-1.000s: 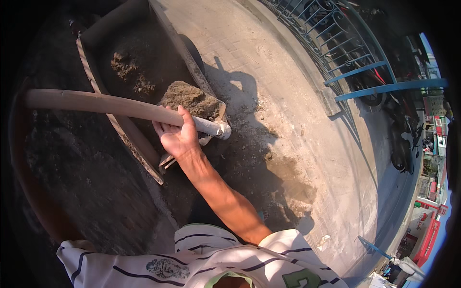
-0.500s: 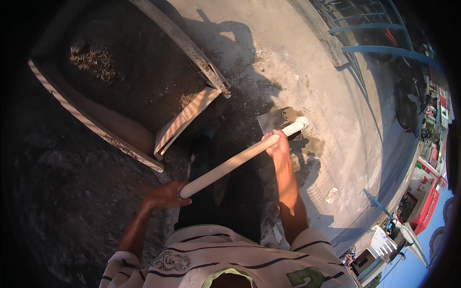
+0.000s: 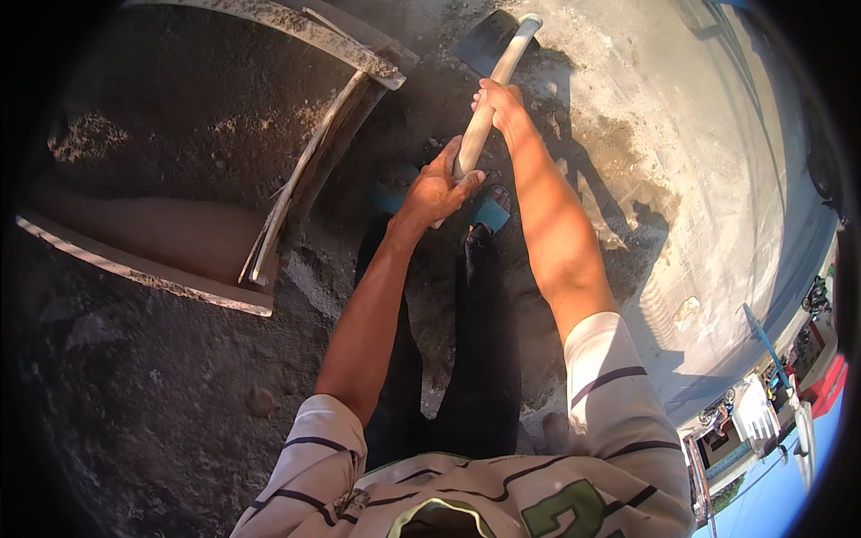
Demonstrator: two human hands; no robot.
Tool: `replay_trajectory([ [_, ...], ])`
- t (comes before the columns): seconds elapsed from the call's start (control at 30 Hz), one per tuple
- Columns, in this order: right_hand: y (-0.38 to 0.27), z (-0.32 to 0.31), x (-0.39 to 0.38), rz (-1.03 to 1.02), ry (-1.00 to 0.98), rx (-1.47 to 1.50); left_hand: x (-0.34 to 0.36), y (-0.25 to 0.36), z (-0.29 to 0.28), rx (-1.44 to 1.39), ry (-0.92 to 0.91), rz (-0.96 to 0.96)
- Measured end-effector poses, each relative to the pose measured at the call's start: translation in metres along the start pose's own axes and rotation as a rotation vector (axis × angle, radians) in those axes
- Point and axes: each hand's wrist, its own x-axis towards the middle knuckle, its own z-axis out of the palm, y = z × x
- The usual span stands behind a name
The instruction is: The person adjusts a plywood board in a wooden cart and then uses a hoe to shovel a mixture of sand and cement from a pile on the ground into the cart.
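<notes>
A hoe with a pale wooden handle (image 3: 473, 143) slants away from me, its flat dark metal blade (image 3: 485, 42) low over the ground at the far end. My left hand (image 3: 432, 190) is closed round the near part of the handle. Farther up, my right hand (image 3: 502, 103) grips the same handle, nearer the blade. Both arms reach well forward. Whether the blade touches the ground I cannot tell.
A box with wooden sides (image 3: 148, 271) stands on the left, with loose earth (image 3: 90, 136) inside. My feet in blue sandals (image 3: 491, 212) are below the handle. Sandy ground (image 3: 619, 143) lies to the right, with a road (image 3: 762, 296) beyond.
The hoe has swung forward, and its blade is now farther from me. My left hand has come forward from near my waist, closer to my right hand. The view has shifted.
</notes>
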Motion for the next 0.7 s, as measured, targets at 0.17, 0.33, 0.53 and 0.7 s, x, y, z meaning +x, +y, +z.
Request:
replay_trajectory([
  [0.17, 0.066, 0.077, -0.021, 0.421, 0.025, -0.186, -0.037, -0.073, -0.036, 0.185, 0.187, 0.019],
  [0.33, 0.152, 0.109, -0.090, 0.553, -0.023, -0.273, -0.110, -0.119, -0.038, 0.381, 0.290, -0.034],
  [0.53, 0.142, 0.050, -0.098, 0.550, -0.182, -0.182, -0.111, -0.098, 0.040, 0.422, 0.367, -0.101],
  [0.7, 0.112, 0.001, -0.109, 0.496, -0.244, 0.142, -0.115, -0.009, 0.063, 0.457, 0.294, -0.174],
])
